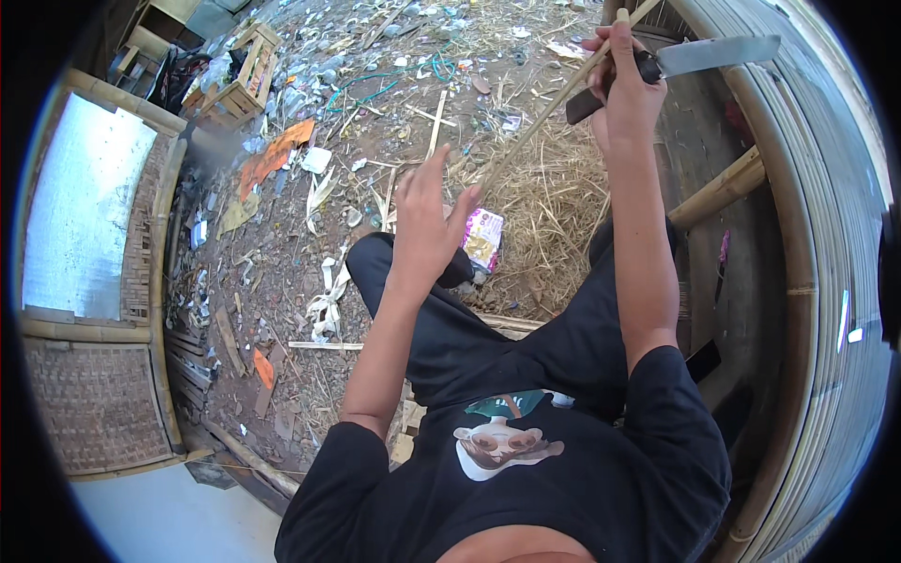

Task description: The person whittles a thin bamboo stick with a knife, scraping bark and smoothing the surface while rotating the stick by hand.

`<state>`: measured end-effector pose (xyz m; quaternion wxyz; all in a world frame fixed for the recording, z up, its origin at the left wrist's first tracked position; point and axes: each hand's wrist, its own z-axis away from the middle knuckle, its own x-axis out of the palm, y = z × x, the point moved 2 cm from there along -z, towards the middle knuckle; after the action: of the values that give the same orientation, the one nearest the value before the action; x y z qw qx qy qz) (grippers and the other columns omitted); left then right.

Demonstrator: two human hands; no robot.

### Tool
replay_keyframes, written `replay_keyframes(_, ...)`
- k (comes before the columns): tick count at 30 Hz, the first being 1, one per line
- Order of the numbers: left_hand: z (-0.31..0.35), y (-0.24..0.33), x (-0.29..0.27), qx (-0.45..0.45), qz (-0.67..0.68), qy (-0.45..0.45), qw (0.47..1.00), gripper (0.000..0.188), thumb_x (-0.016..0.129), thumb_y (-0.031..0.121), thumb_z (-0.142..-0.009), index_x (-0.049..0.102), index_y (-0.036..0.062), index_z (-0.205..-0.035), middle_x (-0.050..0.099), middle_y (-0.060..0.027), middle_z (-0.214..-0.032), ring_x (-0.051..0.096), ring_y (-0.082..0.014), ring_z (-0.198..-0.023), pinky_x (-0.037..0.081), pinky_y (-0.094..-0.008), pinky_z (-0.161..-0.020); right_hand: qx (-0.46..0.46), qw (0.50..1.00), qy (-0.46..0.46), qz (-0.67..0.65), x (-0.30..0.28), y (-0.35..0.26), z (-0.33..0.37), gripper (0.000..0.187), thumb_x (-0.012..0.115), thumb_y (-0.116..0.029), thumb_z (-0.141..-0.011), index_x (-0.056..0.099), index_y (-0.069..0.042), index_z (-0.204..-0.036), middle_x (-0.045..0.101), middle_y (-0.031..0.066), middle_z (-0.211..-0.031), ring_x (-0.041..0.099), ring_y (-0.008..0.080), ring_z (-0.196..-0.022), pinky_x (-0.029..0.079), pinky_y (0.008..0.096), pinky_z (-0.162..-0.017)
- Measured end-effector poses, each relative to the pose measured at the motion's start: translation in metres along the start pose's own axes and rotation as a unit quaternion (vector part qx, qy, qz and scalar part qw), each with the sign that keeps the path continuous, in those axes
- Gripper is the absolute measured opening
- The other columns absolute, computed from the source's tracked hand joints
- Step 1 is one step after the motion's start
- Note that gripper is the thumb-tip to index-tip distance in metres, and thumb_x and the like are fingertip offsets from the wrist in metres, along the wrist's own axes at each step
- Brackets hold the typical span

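Note:
My right hand [627, 89] is closed around the dark handle of a knife [718, 56], whose broad blade points to the right. A long, thin bamboo strip [542, 120] slants down from the upper right, passing by the fingers of that hand. One right fingertip has a pale covering. Lower and to the left, my left hand [427, 225] has its fingers stretched and its thumb apart. The strip's lower end meets that thumb; whether it runs on behind the hand is hidden. Under the strip lies a heap of straw-like shavings [554, 206].
A pink-and-white packet [482, 239] lies between my bent legs. Litter and scraps cover the ground, with an orange sheet [274, 158] and a wooden crate [246, 77] at the far left. Bamboo framing [798, 291] runs along my right; a woven panel [94, 408] stands left.

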<state>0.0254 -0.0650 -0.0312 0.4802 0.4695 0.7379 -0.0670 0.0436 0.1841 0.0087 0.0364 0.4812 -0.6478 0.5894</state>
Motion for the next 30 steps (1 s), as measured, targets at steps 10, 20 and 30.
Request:
replay_keyframes(10, -0.035, 0.021, 0.005, 0.005, 0.216, -0.047, 0.975, 0.015, 0.054, 0.012, -0.093, 0.061, 0.0001, -0.099, 0.057, -0.0057, -0.065, 0.053, -0.0099, -0.053, 0.041, -0.0252, -0.05, -0.072, 0.992, -0.023, -0.099, 0.033, -0.059, -0.039, 0.027, 0.067, -0.031, -0.087, 0.065, -0.004, -0.089, 0.061, 0.0009, -0.069, 0.041, 0.0029, -0.043, 0.028, 0.0186, -0.039)
replay_keyframes(20, 0.02, 0.034, -0.005, -0.245, 0.449, -0.297, 0.806, 0.025, 0.048, 0.023, -0.097, 0.051, 0.0019, -0.11, 0.05, 0.0009, -0.065, 0.039, -0.0024, -0.041, 0.032, -0.0184, -0.038, 0.138, 0.976, -0.073, 0.153, -0.01, 0.004, -0.02, 0.026, 0.068, -0.028, -0.085, 0.065, -0.002, -0.088, 0.066, 0.0052, -0.076, 0.045, 0.0034, -0.047, 0.03, 0.0193, -0.042)
replay_keyframes(30, 0.093, -0.013, 0.086, -0.413, 0.496, -0.2, 0.737, 0.025, 0.044, 0.022, -0.099, 0.058, 0.0028, -0.093, 0.044, 0.0041, -0.059, 0.037, -0.0031, -0.043, 0.026, -0.0204, -0.039, 0.404, 0.85, -0.106, 0.321, -0.084, 0.12, 0.084, 0.052, 0.066, -0.052, -0.079, 0.064, 0.0, -0.074, 0.062, 0.0066, -0.06, 0.053, 0.0099, -0.048, 0.041, 0.0277, -0.043)
